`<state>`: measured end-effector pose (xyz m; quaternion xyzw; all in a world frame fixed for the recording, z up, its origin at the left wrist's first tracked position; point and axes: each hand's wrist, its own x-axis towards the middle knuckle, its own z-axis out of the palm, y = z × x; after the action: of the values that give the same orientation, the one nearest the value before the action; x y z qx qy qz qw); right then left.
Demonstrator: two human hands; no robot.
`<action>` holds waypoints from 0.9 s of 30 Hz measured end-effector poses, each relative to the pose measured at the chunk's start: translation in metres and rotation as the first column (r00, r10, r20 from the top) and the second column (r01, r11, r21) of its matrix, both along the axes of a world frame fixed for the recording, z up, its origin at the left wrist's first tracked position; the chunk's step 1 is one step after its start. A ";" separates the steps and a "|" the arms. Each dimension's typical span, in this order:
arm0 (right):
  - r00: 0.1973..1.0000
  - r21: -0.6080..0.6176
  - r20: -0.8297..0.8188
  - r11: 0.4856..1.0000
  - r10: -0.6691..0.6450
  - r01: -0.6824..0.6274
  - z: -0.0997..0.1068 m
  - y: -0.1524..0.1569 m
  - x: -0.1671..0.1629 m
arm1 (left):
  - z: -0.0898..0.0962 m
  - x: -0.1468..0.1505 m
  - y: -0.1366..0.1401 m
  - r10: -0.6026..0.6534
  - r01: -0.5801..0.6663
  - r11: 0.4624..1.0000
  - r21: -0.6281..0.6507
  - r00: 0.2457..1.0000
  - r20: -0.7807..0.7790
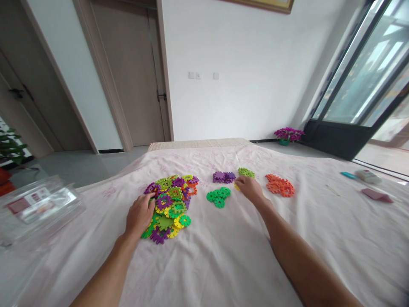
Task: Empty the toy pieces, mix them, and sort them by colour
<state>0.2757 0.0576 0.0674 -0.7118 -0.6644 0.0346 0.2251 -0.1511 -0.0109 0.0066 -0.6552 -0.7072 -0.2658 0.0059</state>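
A mixed pile of purple, green, yellow and orange plastic interlocking pieces [166,221] lies on the pale cloth. My left hand [139,215] rests against the pile's left edge, fingers slightly apart on the pieces. To the right, my right hand [251,188] is closed, and a yellow piece [237,186] peeks out at its fingertips, mostly hidden. Just beyond that hand sit light green square pieces [246,172]. Purple square pieces [220,176] and round green pieces [219,196] lie to its left. Orange pieces [280,186] are grouped on its right.
A clear plastic box [41,209] with a label stands at the left. At the far right lie a blue item [349,175], a whitish packet [368,176] and a pink item [377,195]. The cloth [204,264] is wrinkled.
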 end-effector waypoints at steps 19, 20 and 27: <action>0.831 0.088 -0.017 0.829 0.556 -0.553 0.015 -0.030 -0.061 | 0.003 0.002 -0.002 0.004 -0.004 1.000 -0.002 1.000 -0.024; 0.781 0.085 -0.027 0.780 0.624 -0.620 0.012 -0.038 -0.074 | 0.003 0.002 -0.002 0.004 -0.004 1.000 -0.004 1.000 -0.022; 0.537 0.066 0.066 0.533 0.841 -0.843 -0.018 -0.081 -0.131 | 0.003 0.002 -0.002 0.006 -0.006 1.000 -0.005 1.000 -0.008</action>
<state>0.1450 -0.0236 0.0490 -0.2938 -0.9285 0.0995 0.2039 -0.1492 -0.0125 0.0097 -0.6541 -0.7098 -0.2613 0.0076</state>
